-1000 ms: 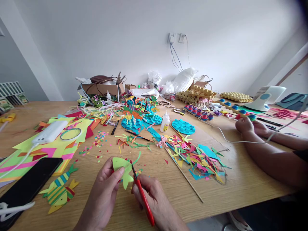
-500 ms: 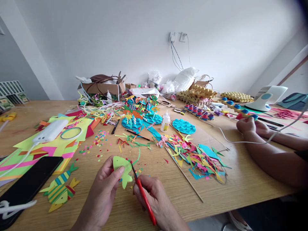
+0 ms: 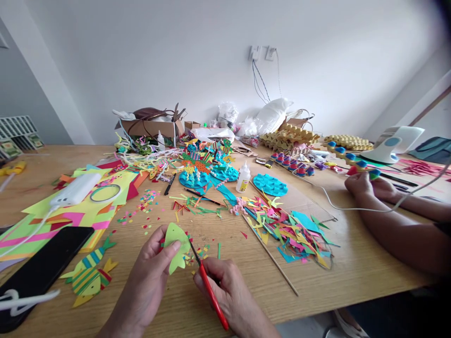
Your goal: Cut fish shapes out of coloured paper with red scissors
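Between the thumb and fingers of my left hand is a light green paper fish, with a small dark eye dot and scalloped lower edge. A bit of red shows behind it. My right hand is closed around the red handles of a pair of scissors. Their dark blades point up and left, the tips at the fish's right edge. Small paper scraps and a thin green strip lie on the table just beyond the scissors. Finished striped paper fish lie to the left of my left hand.
A black phone and stacked coloured paper with a white power bank lie left. A glue bottle, blue egg-carton pieces, a wooden stick and a scrap pile lie ahead and right. A co-worker's hands hold a painted carton strip.
A green strip that hung curled at the paper fish's upper right edge has come off; a strip now lies on the table. The fish has tilted and shifted slightly left.
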Demonstrator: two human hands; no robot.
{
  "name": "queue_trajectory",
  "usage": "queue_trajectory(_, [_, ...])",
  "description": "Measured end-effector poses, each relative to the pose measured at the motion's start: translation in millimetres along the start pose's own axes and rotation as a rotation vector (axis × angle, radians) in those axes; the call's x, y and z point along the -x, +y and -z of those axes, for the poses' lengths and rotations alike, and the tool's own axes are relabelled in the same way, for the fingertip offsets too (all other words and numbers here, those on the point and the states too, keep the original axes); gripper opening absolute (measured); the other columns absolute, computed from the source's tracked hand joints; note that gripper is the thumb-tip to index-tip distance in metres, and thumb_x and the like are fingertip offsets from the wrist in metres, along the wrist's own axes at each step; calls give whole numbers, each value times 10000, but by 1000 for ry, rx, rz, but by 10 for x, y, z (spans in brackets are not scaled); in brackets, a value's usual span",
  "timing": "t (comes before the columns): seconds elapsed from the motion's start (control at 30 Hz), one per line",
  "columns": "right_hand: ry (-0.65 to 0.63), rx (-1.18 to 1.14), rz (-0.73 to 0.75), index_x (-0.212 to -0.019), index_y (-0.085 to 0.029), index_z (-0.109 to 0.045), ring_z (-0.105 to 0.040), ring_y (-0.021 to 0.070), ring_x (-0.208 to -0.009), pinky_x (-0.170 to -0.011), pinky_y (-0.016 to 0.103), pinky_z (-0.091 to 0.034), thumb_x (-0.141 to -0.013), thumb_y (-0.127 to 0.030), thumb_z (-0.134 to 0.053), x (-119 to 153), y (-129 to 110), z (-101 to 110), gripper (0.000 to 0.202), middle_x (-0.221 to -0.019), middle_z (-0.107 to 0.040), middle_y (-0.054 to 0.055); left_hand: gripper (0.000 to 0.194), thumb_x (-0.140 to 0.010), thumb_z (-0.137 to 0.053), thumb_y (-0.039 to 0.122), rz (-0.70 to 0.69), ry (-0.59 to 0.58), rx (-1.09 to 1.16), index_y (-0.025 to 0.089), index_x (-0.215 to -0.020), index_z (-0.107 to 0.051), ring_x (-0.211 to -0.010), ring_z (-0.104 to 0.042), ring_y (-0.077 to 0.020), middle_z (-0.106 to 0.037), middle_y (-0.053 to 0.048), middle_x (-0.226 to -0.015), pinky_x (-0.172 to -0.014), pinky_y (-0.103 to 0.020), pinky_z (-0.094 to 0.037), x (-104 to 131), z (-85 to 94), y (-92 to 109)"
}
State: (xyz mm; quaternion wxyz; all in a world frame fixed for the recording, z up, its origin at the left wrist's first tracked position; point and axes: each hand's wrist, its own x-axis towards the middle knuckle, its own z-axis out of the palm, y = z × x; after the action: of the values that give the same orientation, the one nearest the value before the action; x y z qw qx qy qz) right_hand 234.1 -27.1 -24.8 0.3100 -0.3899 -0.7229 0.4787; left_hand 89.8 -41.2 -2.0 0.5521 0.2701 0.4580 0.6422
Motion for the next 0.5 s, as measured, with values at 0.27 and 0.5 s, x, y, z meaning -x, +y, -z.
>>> queue_trajectory(0.27, [-4,18,13,-532,-186,-314,-232,67,-481,-430,197,-194,-813,-293,-432,13,13,-22,323,-515,-239,-65,178,-607,-722,245,-2,17,-25,198,-738,-610,-576,-498,-100,-590,47,-621,-540,-188,-407,3,-22,19])
queue_trajectory(0.5, [-44,12,-31,-564,-186,-358,-273,73,-484,-452,194,-223,-814,-258,-406,23,-26,11,264,-510,-297,-64,158,-635,-709,241,16,-20,-32,207,-755,-613,-583,-488,-92,-579,56,-620,-543,-175,-400,24,-22,5])
